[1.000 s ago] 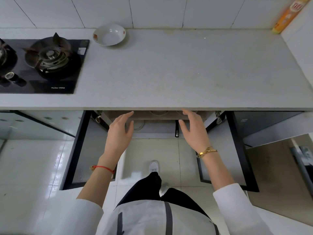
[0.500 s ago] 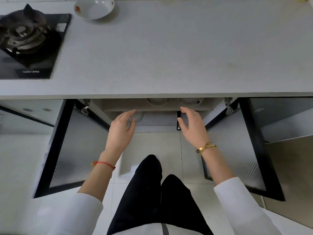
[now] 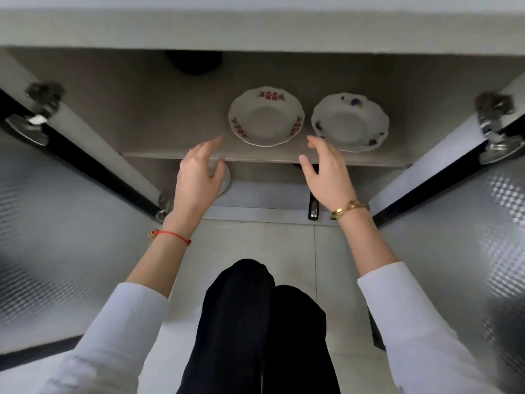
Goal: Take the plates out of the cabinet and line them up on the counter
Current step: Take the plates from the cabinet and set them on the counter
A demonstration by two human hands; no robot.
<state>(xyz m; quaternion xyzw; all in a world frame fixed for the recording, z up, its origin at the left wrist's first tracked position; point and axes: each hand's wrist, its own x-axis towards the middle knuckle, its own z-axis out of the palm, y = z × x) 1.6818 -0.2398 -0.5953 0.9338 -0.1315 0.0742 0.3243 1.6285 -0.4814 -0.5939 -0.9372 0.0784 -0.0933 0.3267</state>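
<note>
**Two plates on the shelf, nothing picked up yet**

So the red-patterned plate (image 3: 266, 116) and the blue-flowered plate (image 3: 350, 122) sat side by side on the upper shelf (image 3: 170, 123) of the open cabinet, near its front edge, not touching each other. Both looked like glazed ceramic with scalloped rims, so I figured stiff, smooth, a bit slick and definitely chippable. Probably light enough for one hand each. I reckoned the sane grab was the near rim, thumb on top and fingers slid under, since the raised rim seemed to leave a little gap above the shelf.

My left hand (image 3: 197, 177) hovered just short of the shelf edge, fingers loosely spread, holding nothing. My right hand (image 3: 326, 173) was the same, fingers apart, tips close to the blue one's near rim but not on it.

There was another pale dish (image 3: 224, 180) on the lower level, mostly hidden behind my left hand, so I couldn't tell much about it.

Cabinet doors (image 3: 65, 223) stood swung wide on both sides, the counter (image 3: 255, 27) edge overhead.
</note>
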